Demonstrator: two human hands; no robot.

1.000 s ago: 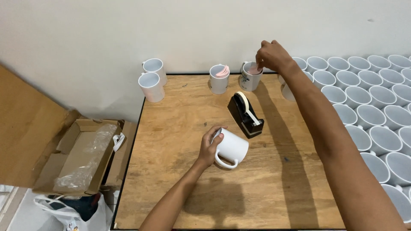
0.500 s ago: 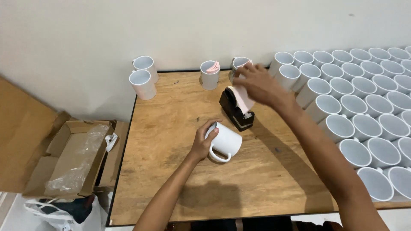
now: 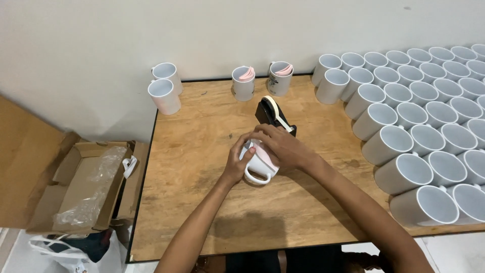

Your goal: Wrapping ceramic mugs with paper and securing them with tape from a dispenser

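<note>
both hands are on a white mug point(image 3: 260, 164) that lies on its side in the middle of the wooden table point(image 3: 202, 151). the left hand point(image 3: 238, 161) is curled around the mug's open end. the right hand point(image 3: 284, 146) lies spread over the top of the mug and presses a pink sheet point(image 3: 269, 154) on it. just behind the mug sits a black tape dispenser point(image 3: 274, 116). further behind the mug stand two mugs with pink sheets inside point(image 3: 261, 81). many white mugs point(image 3: 419, 121) stand in rows to the right of the mug.
</note>
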